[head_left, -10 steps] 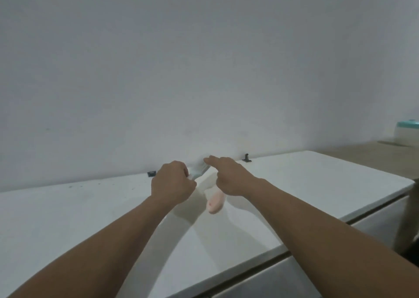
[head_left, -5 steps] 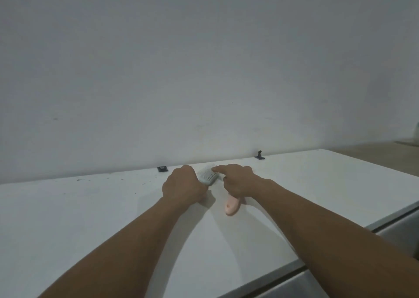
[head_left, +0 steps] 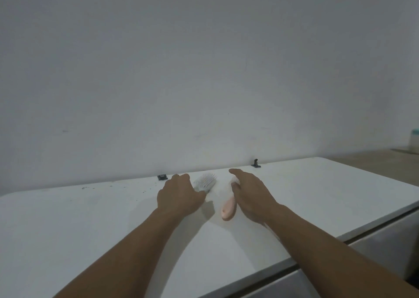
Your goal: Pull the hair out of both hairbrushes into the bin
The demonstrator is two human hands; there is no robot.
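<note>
A white bench (head_left: 90,225) runs along a bare grey wall. Your left hand (head_left: 179,195) is wrapped around the handle of the white brush (head_left: 205,182), to hold it firm. Your right hand (head_left: 250,193) lies open over the pink brush (head_left: 227,209), touching it, not gripping. You can't see any bin here.

white hairbrush (head_left: 205,181) beside pink hairbrush (head_left: 229,209), bristles up

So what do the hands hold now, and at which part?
Left hand grips the white hairbrush by its handle. Right hand rests over the pink hairbrush; grip unclear.
</note>
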